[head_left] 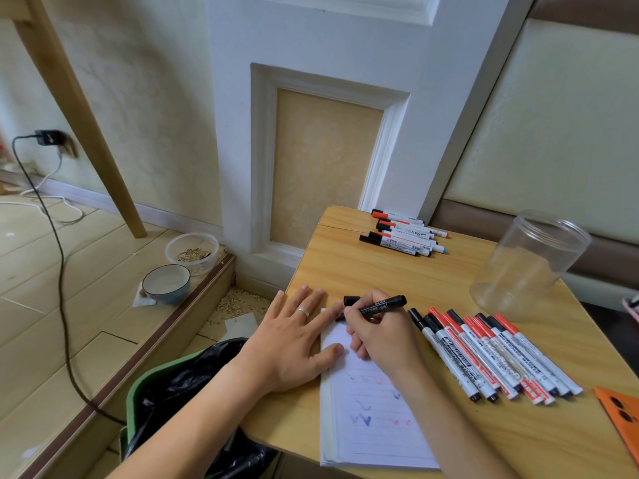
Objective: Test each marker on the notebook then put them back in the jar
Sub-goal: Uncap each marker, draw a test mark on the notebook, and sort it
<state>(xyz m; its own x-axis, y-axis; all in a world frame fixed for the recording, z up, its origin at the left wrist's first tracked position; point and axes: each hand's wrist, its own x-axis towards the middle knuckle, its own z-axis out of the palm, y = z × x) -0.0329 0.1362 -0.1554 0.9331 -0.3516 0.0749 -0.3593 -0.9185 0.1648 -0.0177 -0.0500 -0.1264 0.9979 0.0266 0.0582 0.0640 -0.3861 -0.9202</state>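
Gripping a black marker, our right hand writes on the notebook, tip hidden, probably touching paper. Left hand lies flat, fingers straight, pressing the page edge. Empty jar stands on the desk; more markers beside the notebook.

Head-worn view, forward and down, close over the table.

Black marker; white lined notebook, blue, red scribbles; green bin.
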